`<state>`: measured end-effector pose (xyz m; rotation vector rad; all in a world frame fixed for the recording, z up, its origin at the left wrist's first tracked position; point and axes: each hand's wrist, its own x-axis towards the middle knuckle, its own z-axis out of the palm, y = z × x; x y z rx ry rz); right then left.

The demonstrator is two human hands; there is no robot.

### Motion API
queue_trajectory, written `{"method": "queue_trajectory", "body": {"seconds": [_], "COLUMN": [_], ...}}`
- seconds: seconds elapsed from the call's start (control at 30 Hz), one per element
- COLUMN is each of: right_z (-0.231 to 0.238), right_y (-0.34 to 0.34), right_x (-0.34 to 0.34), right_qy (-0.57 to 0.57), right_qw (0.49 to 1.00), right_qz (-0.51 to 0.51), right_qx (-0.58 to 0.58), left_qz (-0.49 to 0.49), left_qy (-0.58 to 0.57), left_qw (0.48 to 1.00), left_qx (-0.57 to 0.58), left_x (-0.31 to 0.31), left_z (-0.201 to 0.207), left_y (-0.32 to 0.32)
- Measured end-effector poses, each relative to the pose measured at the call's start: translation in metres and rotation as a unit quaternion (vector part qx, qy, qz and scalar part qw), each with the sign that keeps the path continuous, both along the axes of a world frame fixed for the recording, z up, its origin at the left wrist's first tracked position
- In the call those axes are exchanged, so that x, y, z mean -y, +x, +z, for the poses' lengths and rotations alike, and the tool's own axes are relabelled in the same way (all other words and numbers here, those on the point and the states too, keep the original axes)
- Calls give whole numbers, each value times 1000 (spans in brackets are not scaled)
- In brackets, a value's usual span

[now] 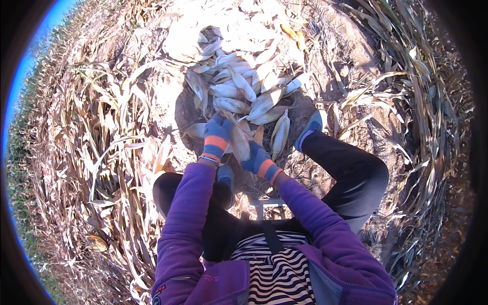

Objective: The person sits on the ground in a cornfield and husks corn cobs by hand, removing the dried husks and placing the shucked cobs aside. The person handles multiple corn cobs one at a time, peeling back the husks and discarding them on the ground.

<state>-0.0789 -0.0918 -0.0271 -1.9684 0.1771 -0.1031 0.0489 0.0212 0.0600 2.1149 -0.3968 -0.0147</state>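
head view: left hand (pixel 217 130) and right hand (pixel 258 158) pinch one corn ear (pixel 239 143). likely step: peeling; next move calls for steady opposing grips.

Corn ear (pixel 239 143) between gloved fingers (pixel 218 122)

Located outdoors, on pale tan, dry, uneven soil (pixel 356 48). Littered on the left with a broad, tangled band of straw-coloured dried stalks and long papery leaves (pixel 117 117). Bordered on the right by a denser swath of grey-tan, flattened dry stalks (pixel 432 112), laid mostly lengthwise. Edged at far left with a narrow strip of green-tinged vegetation (pixel 21 134), below plain blue sky (pixel 53 18). Lit by strong, direct sunlight, bleaching the upper-centre soil nearly white; darkened mid-ground by a brown-toned shadow (pixel 184 117).
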Motion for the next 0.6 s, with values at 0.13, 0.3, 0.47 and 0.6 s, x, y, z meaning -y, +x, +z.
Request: {"method": "queue_trajectory", "body": {"seconds": [0.13,0.3,0.47,0.6], "right_z": [-37,2,23,65], "right_y": [-3,-14,-23,-20], "right_x": [4,0,11,31], "right_qy": [17,17,-29,-126], "right_qw": [997,1000,1000,988], "right_qz": [-41,-12,6,75], "right_qx": [67,-14,-2,-39], "left_qz": [-15,-12,-35,-29], "left_qy": [-30,-49,-201,-200], "left_qw": [999,999,975,979], "left_qx": [-33,9,-86,-23], "left_x": [12,-1,5,7], "left_z": [10,10,-1,44], "left_y": [-7,-9,-15,-44]}}
